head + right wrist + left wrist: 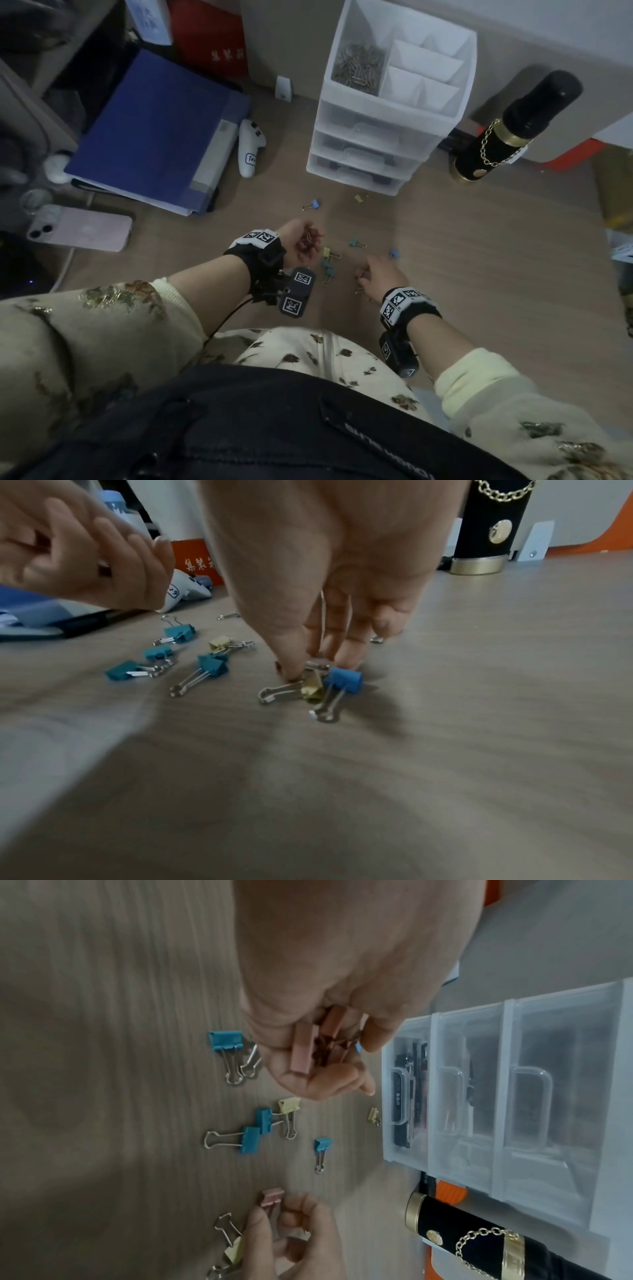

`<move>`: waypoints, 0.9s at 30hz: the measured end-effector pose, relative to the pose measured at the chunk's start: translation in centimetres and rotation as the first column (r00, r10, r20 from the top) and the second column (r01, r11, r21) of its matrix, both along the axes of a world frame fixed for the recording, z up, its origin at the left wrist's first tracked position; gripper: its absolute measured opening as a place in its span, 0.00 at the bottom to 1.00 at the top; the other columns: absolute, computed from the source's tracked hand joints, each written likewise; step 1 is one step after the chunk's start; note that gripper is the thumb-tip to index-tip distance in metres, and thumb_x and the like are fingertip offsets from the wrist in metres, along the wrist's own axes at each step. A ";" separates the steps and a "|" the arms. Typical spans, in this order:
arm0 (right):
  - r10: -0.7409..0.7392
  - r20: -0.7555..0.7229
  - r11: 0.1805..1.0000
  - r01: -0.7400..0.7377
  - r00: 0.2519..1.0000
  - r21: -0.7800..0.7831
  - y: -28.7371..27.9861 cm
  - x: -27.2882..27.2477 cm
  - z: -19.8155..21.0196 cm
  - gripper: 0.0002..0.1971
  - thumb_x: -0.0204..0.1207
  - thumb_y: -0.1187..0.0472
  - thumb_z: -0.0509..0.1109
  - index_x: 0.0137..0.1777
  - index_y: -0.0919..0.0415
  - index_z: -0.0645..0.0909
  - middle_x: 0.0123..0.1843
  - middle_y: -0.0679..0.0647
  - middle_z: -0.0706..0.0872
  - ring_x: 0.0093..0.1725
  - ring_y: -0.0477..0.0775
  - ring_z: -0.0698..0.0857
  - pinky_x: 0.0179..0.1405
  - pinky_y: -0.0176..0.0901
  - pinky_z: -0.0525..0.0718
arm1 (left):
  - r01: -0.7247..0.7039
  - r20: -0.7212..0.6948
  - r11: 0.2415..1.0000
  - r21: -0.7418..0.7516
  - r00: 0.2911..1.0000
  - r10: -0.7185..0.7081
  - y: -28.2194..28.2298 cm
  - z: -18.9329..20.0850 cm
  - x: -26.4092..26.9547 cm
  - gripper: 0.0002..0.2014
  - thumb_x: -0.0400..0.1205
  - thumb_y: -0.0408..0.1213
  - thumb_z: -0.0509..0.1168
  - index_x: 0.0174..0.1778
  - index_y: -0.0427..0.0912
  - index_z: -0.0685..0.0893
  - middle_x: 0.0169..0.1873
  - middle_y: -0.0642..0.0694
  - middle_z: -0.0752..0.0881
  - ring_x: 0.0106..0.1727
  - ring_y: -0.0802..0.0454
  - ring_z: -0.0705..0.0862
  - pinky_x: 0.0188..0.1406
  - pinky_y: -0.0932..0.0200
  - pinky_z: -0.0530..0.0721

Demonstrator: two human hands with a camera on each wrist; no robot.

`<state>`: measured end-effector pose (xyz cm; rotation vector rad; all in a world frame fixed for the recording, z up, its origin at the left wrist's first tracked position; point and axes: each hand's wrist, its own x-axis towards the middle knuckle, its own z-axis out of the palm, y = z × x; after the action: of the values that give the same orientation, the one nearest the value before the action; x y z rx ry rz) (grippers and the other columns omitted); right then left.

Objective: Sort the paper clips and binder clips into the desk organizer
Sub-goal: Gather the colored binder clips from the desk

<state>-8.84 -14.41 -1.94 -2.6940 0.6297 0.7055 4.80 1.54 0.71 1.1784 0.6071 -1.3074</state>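
Note:
My left hand (306, 240) is cupped palm up above the desk and holds several pink binder clips (304, 1050). To its right, my right hand (363, 278) reaches down to the desk and pinches one pink binder clip (273, 1197) by thumb and fingers. A yellow clip (313, 691) and a blue clip (344, 681) lie right at its fingertips (291, 669). More teal, yellow and blue binder clips (329, 269) are scattered between the hands. The white desk organizer (376, 137) stands behind, with a heap of paper clips (359, 65) in its top left compartment.
A blue folder (154, 130), a white controller (250, 147) and a phone (82, 228) lie to the left. A black bottle with a gold chain (507, 126) stands right of the organizer. The organizer's three drawers are shut.

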 end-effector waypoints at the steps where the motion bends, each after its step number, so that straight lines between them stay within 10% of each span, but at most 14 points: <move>1: -0.018 0.003 1.000 0.018 1.000 -0.005 0.2 0.1 0.0 0.15 0.79 0.58 0.62 0.64 0.58 0.73 0.61 0.58 0.80 0.56 0.60 0.82 0.47 0.49 0.82 | -0.008 -0.002 1.000 0.002 1.000 0.008 0.2 0.0 0.0 0.20 0.86 0.45 0.51 0.33 0.40 0.79 0.21 0.49 0.75 0.18 0.57 0.75 0.13 0.72 0.65; 18: 0.020 0.008 0.996 -0.019 1.000 -0.092 1.8 0.7 1.0 0.11 0.74 0.54 0.61 0.52 0.57 0.77 0.49 0.54 0.84 0.49 0.58 0.83 0.39 0.43 0.77 | -0.043 0.026 0.998 0.035 0.999 0.042 2.2 0.0 -0.4 0.13 0.83 0.32 0.50 0.35 0.40 0.76 0.28 0.45 0.79 0.26 0.52 0.82 0.12 0.73 0.66; 27: 0.018 0.371 0.977 -0.096 0.928 0.192 3.8 4.6 6.0 0.09 0.73 0.54 0.67 0.50 0.56 0.78 0.46 0.49 0.83 0.45 0.51 0.81 0.38 0.42 0.76 | -0.042 0.000 0.999 0.014 0.999 0.042 0.3 0.4 -0.7 0.15 0.83 0.35 0.50 0.31 0.39 0.75 0.26 0.44 0.80 0.18 0.50 0.80 0.12 0.71 0.71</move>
<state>-4.27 -10.58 4.10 -2.5579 0.3609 0.2451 4.08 1.84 1.12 1.1708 0.6395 -1.2698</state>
